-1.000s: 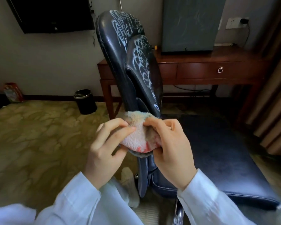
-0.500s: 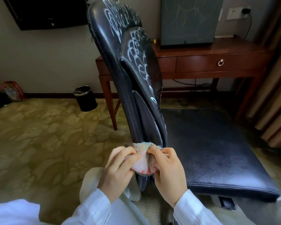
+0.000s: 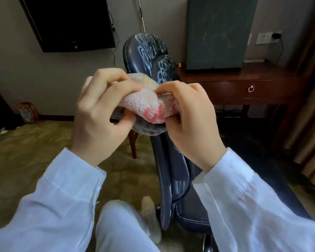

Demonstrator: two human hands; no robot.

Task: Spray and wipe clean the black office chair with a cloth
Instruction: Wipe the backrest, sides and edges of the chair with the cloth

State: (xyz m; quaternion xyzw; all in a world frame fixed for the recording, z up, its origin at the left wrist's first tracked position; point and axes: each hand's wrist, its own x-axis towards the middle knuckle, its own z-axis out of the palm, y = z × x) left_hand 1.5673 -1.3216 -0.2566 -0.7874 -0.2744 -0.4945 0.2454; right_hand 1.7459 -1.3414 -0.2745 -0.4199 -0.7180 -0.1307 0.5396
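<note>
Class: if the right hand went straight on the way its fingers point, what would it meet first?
The right hand grips the cloth; beyond it, probably the left hand, though depth is unclear.

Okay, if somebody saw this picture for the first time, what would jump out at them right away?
Dead centre, the left hand and right hand bunch a pinkish cloth with a red patch. Behind them rises the black office chair, its top scrawled with white loops. A dark screen hangs at upper left.
</note>
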